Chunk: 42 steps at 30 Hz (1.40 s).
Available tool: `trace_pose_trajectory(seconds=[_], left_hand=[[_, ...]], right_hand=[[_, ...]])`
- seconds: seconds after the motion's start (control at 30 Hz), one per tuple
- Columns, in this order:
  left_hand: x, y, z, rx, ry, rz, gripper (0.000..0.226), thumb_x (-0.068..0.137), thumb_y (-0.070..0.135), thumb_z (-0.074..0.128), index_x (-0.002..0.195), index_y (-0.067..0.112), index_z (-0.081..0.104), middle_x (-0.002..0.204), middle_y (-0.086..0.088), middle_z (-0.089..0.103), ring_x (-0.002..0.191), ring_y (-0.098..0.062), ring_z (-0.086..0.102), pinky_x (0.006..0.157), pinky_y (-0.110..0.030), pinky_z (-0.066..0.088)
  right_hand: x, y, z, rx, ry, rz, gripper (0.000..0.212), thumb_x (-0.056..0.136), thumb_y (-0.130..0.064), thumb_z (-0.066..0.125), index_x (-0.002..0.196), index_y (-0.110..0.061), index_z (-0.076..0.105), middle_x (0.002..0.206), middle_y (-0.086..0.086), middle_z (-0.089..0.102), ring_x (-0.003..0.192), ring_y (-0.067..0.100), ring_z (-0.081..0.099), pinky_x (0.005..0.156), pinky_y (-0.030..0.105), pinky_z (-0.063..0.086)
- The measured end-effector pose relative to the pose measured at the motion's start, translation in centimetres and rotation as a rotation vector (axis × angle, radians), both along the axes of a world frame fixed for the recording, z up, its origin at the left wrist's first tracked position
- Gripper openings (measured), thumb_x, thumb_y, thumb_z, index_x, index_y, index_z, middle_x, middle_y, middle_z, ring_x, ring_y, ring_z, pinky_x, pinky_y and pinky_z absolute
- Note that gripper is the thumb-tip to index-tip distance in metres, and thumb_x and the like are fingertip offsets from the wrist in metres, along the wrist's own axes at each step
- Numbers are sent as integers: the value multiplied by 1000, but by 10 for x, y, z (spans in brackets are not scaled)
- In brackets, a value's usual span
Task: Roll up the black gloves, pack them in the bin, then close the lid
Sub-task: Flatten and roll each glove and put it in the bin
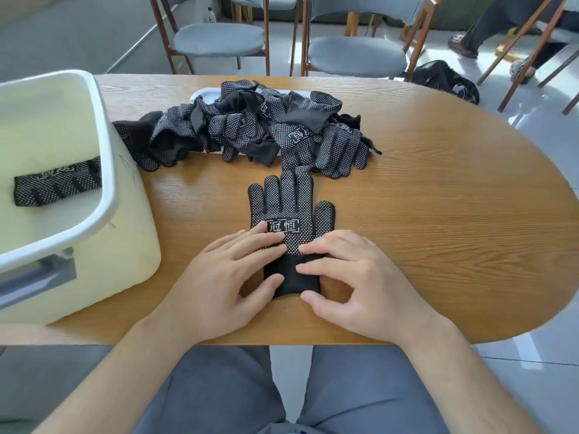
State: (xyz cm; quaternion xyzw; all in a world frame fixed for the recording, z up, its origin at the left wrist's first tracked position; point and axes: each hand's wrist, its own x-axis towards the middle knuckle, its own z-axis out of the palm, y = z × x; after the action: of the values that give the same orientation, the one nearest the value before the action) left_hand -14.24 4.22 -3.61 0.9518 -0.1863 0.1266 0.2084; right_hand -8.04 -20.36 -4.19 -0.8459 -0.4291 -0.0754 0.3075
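Black glove [291,211] lies flat, my left hand [219,277] and right hand [354,277] pressing its cuff [289,275] with loosely spread fingers; rolling from the cuff comes next, I judge.

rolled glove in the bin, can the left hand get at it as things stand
Probably yes. The bin stands open on that side with no lid over it, and only its rim lies between the left hand and the rolled glove.

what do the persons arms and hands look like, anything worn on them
The left hand and right hand are bare: no gloves, rings or watch show. Both forearms are bare too, with no sleeves in view.
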Motion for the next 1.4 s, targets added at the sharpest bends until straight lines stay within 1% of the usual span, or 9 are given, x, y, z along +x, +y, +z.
trace_pose_trajectory(seconds=[0.2, 0.47, 0.67, 0.77, 0.87, 0.97, 1.1, 1.2, 1.4], left_hand=[[-2, 1, 5, 13, -43, -95, 42, 88, 56, 71, 112, 22, 75, 132, 12, 63, 131, -12, 55, 105, -32, 41], [6, 1, -4, -147, -103, -6, 18, 91, 36, 68, 89, 21, 77, 114, 18, 73, 114, -2, 65, 96, -34, 50], [9, 2, 9, -241, 82, 40, 41, 86, 61, 65, 109, 28, 70, 102, 25, 66, 101, 5, 59, 92, -33, 46], [19, 0, 11, -353, 156, 79, 33, 91, 48, 68, 119, 30, 64, 98, 19, 68, 96, -3, 63, 86, -36, 52], [29, -3, 11, -401, 184, 154, 38, 94, 33, 68, 130, 33, 56, 85, 23, 64, 80, -9, 61, 76, -24, 49], [36, -5, 12, -455, 164, 158, 46, 92, 26, 72, 133, 35, 53, 100, 22, 59, 84, -12, 60, 73, -25, 50], [35, -2, 4, -344, 29, 88, 35, 88, 17, 77, 120, 23, 66, 128, 8, 50, 101, -10, 55, 85, -21, 47], [36, -2, -3, -173, -121, 53, 15, 90, 17, 77, 104, 15, 73, 120, 2, 59, 109, -22, 54, 101, -24, 38], [31, 9, -4, -118, -100, -1, 32, 94, 40, 68, 115, 17, 74, 121, 10, 67, 117, -15, 57, 104, -30, 44]], right_hand=[[0, 3, -2, 70, -83, -6, 14, 87, -26, 77, 99, -19, 81, 123, -8, 71, 118, 20, 61, 99, 37, 48], [4, 4, 0, -4, -20, -3, 41, 84, -41, 80, 119, -20, 73, 121, -14, 68, 118, 14, 59, 100, 35, 48], [10, 14, 6, 175, 160, -148, 27, 93, -42, 65, 89, -17, 71, 83, -20, 56, 81, -3, 53, 76, 13, 41], [10, 19, 12, 153, 240, -209, 25, 95, -41, 64, 82, -20, 63, 79, -14, 57, 78, -1, 52, 69, 12, 38], [17, 22, 18, 158, 304, -231, 7, 96, -28, 69, 98, -22, 68, 85, -15, 61, 78, 1, 57, 67, 13, 41], [22, 23, 19, 171, 363, -235, 43, 93, -22, 74, 132, -34, 59, 106, -19, 63, 84, -1, 62, 71, 10, 45], [24, 22, 7, 159, 208, -200, 26, 92, -18, 75, 117, -25, 70, 117, -11, 57, 88, 9, 59, 73, 14, 44], [24, 21, -5, 105, 23, -215, 10, 95, -22, 72, 102, -18, 78, 123, -6, 62, 99, 11, 55, 85, 28, 48], [14, 9, -3, -96, -17, -228, 44, 88, -49, 64, 128, -31, 69, 139, -21, 60, 117, 14, 52, 98, 38, 43]])
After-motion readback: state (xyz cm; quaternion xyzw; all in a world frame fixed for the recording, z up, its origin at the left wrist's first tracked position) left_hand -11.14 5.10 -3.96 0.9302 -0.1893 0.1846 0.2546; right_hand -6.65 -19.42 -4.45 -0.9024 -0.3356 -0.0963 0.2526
